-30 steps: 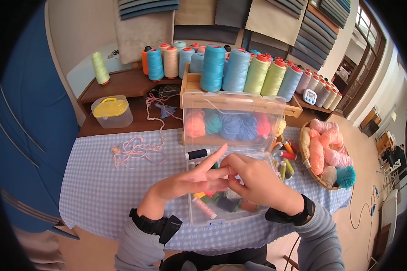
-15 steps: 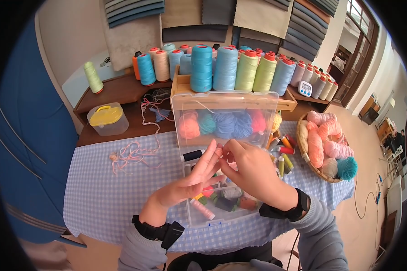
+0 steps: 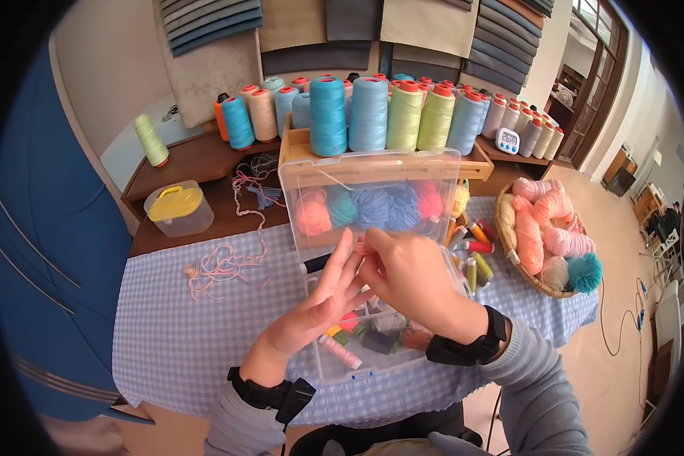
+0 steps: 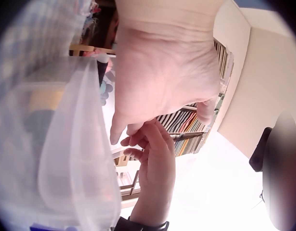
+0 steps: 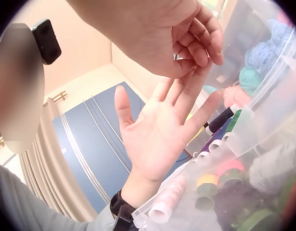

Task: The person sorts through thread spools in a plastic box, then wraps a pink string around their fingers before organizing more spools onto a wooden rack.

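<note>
Above an open clear plastic box [image 3: 368, 375], my left hand [image 3: 311, 311] is held up with its fingers straight and spread, palm showing in the right wrist view. My right hand [image 3: 418, 277] has its fingers curled, and its thumb and fingers pinch a fingertip of the left hand. Between the hands no other object shows. Inside the box lie a pale pink thread spool [image 3: 340, 352] and several more coloured spools, partly hidden by the hands. The box's lid [image 3: 450, 178] stands upright behind, and a black spool [image 5: 220, 119] lies by the hinge side.
Coloured yarn balls [image 3: 374, 207] show through the lid. Tall thread cones [image 3: 368, 114] line the back. A basket of yarn skeins [image 3: 518, 262] and loose spools [image 3: 479, 247] lie on the right. On the left are tangled yarn [image 3: 219, 273] and a yellow-lidded tub [image 3: 178, 209].
The right hand has shifted from lower on the left hand's fingers up to a fingertip. The left hand's fingers now spread and point more upward. The head view has turned slightly.
</note>
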Available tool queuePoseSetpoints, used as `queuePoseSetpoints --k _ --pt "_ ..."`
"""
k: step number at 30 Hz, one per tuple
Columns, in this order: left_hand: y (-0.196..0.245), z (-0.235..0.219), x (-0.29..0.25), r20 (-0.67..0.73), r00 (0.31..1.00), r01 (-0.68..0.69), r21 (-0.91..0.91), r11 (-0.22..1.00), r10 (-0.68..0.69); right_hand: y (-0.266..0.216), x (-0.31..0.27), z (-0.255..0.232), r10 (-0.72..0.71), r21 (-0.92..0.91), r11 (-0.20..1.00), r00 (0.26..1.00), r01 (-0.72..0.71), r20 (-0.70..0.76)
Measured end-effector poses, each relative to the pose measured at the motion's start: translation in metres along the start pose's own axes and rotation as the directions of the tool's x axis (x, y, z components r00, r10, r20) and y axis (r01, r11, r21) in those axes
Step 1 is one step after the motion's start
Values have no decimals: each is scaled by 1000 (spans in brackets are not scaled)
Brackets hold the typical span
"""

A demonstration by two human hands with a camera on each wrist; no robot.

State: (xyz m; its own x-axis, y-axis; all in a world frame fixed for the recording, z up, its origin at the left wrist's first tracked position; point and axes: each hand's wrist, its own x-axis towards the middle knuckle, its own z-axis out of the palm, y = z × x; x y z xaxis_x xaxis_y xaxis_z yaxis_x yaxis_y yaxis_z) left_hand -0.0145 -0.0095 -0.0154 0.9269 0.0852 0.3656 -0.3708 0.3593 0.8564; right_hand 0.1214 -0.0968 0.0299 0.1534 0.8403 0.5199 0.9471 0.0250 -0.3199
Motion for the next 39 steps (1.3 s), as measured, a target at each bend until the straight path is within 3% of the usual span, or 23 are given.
queuePoseSetpoints --k 6,12,14,17,21,23,24,25,26,27,28,30,32,33,39 --pt "5 -1 -2 -33 999 11 -90 996 -14 -1 1 -3 -9 14 1000 1000 8 24" --pt "4 -5 -3 -101 994 -69 -255 964 44 3 2 -9 91 275 955 992 -112 86" --pt "3 -6 -3 -164 984 -106 -255 961 65 0 3 -12 176 440 869 973 -226 151" --pt "-2 -11 -4 -245 968 -127 -274 953 58 0 2 -10 225 531 793 954 -298 199" --pt "-1 -16 -6 -330 941 -198 -371 907 70 10 2 -2 236 552 778 954 -301 186" --pt "-2 -22 -8 -320 947 -71 -240 968 -10 8 4 -5 304 677 599 904 -427 301" --pt "0 -20 -7 -323 947 -73 -241 968 -9 8 5 -7 302 677 600 904 -427 303" --pt "3 -14 -6 -427 903 70 28 997 -52 9 4 -10 285 640 643 907 -421 310" --pt "6 -11 -5 -534 844 238 275 931 -58 10 4 -11 269 602 684 909 -413 319" --pt "6 -11 -5 -585 811 212 333 919 25 12 3 -12 268 601 684 909 -413 321" --pt "9 -11 -5 -586 810 211 331 920 25 15 1 -12 261 587 707 917 -394 301" --pt "16 -13 -7 -706 706 81 167 983 62 21 -2 -13 253 573 729 925 -374 283" --pt "19 -22 -11 -737 671 45 150 988 81 28 -3 -16 266 504 817 958 -282 105" --pt "19 -26 -14 -765 636 8 136 991 100 33 -3 -17 296 528 797 952 -292 78" --pt "16 -34 -17 -786 603 129 264 956 136 67 -9 -48 404 467 812 914 -349 -21"
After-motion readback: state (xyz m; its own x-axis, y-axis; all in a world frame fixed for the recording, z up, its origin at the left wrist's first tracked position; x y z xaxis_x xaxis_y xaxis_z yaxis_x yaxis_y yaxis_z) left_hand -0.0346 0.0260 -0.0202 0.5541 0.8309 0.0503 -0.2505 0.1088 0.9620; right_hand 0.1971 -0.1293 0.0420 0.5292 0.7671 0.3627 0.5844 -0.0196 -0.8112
